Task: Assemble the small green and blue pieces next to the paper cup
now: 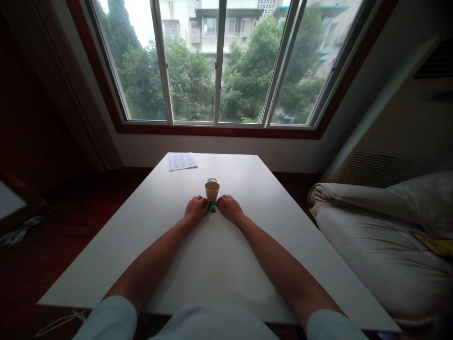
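A brown paper cup (212, 190) stands upright in the middle of the white table (219, 264). Just in front of it is a cluster of small shiny green and dark pieces (212, 207), too small to name. My left hand (196, 208) rests at the left of this cluster, its fingers curled and closed at the green bits. From the other side my right hand (229, 208) mirrors it, thumb and fingers pinched together by the cup's base. What lies between the fingertips of either hand is too small to make out.
Printed papers (182, 161) lie at the table's far left corner. A thin dark looped object (211, 180) sits right behind the cup. Beyond the table is a wide window (219, 71). A padded light-coloured sofa or bedding (375, 236) stands to the right, with cables (21, 231) on the floor at left.
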The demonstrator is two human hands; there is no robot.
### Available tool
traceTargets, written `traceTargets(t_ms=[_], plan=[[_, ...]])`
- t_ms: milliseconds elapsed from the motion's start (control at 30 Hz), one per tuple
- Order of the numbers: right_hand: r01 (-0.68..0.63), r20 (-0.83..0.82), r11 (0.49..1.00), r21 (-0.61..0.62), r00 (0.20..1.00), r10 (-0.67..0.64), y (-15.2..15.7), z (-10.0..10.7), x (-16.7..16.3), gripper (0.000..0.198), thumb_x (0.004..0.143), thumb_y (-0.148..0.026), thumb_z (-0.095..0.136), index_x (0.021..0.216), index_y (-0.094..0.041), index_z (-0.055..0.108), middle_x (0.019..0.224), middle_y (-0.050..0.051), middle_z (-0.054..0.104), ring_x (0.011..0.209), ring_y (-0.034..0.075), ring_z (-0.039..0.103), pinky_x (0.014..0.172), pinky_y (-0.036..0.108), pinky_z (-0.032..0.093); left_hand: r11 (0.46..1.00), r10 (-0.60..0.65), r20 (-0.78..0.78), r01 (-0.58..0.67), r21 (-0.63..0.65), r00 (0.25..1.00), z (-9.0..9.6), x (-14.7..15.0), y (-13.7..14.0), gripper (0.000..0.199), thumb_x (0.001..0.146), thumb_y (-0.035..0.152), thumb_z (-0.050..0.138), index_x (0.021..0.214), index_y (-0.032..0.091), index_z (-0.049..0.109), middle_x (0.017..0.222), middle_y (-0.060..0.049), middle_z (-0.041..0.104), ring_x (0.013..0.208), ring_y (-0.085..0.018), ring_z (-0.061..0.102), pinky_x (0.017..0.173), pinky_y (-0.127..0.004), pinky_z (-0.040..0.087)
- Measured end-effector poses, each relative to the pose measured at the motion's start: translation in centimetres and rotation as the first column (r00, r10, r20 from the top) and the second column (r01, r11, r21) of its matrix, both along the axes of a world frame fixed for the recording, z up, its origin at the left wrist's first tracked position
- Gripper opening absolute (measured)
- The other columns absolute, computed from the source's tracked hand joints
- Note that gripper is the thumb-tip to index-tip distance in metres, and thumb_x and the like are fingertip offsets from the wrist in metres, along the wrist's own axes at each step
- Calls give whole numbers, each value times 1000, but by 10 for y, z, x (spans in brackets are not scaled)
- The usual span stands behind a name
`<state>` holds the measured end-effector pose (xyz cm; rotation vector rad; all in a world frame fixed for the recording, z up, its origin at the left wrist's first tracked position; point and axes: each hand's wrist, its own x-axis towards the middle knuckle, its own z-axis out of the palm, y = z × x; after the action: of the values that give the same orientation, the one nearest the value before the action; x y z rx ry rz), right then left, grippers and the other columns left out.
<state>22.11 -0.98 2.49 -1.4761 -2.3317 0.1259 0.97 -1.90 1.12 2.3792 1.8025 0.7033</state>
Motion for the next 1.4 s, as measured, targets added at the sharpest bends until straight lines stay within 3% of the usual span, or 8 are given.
traceTargets(t_ms=[200, 533, 900, 1400], plan=[[91, 44, 995, 42, 995, -93, 2, 1, 7, 27, 96, -45, 57, 108, -23, 68, 109, 7, 65, 108, 20, 55, 88, 28, 40, 1000, 0, 4, 0, -2, 1000, 0, 1, 1, 23, 92, 30, 58, 107, 25, 74, 109, -6, 68, 102, -22, 57, 89, -33, 42], [166, 214, 980, -111, 967, -139, -2, 10, 4, 38, 92, -59, 55, 107, -25, 65, 99, 7, 72, 89, 22, 65, 73, 29, 39, 1000, -6, 0, 6, -5, 1000, 4, 1, -2, 24, 93, 31, 57, 108, 25, 74, 109, -7, 68, 102, -22, 58, 88, -33, 43], [138, 208, 985, -107, 971, -114, 0, 10, 5, 21, 89, -36, 60, 106, -26, 65, 101, 6, 73, 89, 21, 64, 70, 28, 36, 1000, -12, -14, 12, 20, 1000, 1, 0, 0, 23, 92, 30, 57, 107, 26, 74, 108, -6, 68, 101, -22, 58, 87, -33, 43], [70, 100, 996, -63, 993, -64, -2, 8, 4, 14, 90, -25, 56, 101, -23, 66, 100, 4, 69, 86, 17, 59, 70, 26, 34, 1000, -3, -7, 3, 15, 1000, 0, 0, 1, 23, 92, 30, 58, 107, 25, 74, 108, -6, 68, 101, -22, 58, 87, -32, 42]])
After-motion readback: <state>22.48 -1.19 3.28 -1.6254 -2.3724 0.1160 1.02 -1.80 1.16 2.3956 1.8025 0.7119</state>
